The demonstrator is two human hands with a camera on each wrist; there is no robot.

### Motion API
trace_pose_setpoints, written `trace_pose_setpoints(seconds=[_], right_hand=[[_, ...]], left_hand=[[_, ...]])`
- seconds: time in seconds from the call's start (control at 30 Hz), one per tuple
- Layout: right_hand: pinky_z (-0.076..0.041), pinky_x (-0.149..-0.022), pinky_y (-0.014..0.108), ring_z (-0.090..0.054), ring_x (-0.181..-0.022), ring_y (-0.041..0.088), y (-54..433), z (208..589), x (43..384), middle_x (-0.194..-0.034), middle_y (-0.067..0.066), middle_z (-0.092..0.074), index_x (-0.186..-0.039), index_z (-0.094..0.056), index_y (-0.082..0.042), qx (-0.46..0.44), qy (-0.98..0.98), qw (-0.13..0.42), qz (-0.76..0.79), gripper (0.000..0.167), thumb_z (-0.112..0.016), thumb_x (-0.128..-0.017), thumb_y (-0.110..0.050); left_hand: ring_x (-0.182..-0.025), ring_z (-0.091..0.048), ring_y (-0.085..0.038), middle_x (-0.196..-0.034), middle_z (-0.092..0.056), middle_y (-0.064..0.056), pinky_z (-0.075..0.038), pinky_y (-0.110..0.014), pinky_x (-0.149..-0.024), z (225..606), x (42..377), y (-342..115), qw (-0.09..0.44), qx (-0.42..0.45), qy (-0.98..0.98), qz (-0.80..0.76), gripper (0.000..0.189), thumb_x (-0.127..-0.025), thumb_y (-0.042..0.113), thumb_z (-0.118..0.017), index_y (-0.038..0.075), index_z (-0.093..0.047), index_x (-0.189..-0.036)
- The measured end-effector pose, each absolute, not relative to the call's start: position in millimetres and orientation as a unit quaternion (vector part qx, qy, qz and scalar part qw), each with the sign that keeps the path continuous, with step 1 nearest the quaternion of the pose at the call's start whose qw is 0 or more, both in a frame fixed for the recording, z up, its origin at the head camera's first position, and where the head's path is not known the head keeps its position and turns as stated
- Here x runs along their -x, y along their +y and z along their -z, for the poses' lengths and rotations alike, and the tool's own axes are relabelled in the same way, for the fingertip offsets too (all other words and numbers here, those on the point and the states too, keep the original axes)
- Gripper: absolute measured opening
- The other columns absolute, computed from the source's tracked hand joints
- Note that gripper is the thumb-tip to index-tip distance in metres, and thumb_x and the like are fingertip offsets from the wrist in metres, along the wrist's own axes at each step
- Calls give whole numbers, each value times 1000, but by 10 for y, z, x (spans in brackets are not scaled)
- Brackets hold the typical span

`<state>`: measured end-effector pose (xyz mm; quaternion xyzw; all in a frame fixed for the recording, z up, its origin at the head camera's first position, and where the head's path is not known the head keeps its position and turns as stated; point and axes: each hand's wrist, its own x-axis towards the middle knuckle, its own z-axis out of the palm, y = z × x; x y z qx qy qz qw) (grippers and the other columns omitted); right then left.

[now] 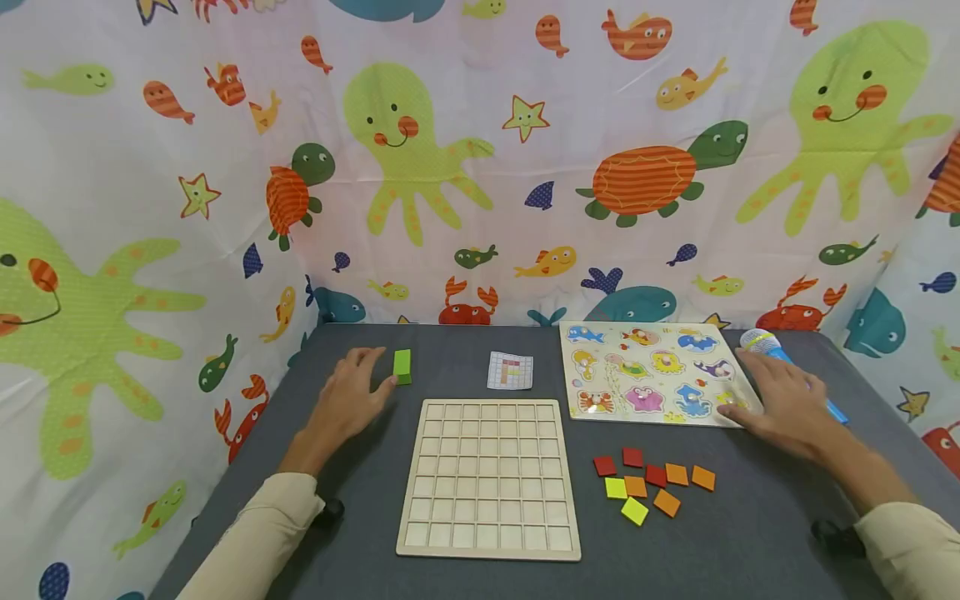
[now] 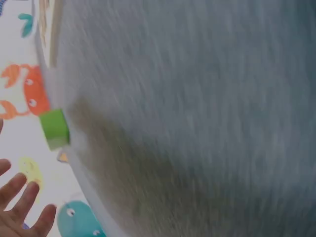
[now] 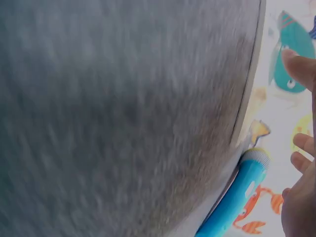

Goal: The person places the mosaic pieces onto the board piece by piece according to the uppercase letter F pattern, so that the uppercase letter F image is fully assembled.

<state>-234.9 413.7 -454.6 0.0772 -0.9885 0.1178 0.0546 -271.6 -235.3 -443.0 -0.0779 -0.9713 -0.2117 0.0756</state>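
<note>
A: How are the arms and hands held?

B: Both arms reach forward over the dark table (image 1: pixel 360 517). The left hand (image 1: pixel 348 396) and right hand (image 1: pixel 783 400) look relaxed, fingers spread.

A: And the green block (image 1: pixel 402 367)?

B: Just beside the left hand's fingertips, with a gap between. The right hand is over the puzzle's (image 1: pixel 622 410) right edge and the blue microphone (image 3: pixel 237 195); I can't tell whether it touches the puzzle.

A: Containers?

B: A wooden tray (image 1: pixel 489 489) of square compartments lies between the hands. The puzzle holds sea-animal pieces. Coloured tiles (image 1: pixel 634 486) lie right of the tray.
</note>
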Motion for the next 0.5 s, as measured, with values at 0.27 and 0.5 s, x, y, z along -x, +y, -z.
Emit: trace_pose_setpoints(seconds=[0.27, 0.5], right_hand=[[-23, -102, 83, -29, -141, 61, 3895, 4548, 2231, -158, 37, -38, -163, -34, -3, -106, -980, 57, -159, 94, -72, -95, -55], [-29, -102, 79, -36, -138, 59, 3639, 4510, 2085, -153, 35, -46, -156, -46, -3, -136, -973, 62, -178, 80, -75, -96, -48]], left_hand=[[-126, -60, -40, -146, -54, -23, -53, -60, -101, 4365, 2489, -2162, 49, 90, -932, 347, 54, -107, 29, -64, 4, -53, -154], [-120, -66, -35, -138, -63, -18, -59, -53, -94, 4361, 2305, -2031, 27, 92, -917, 387, 46, -105, 27, -68, 6, -62, -146]])
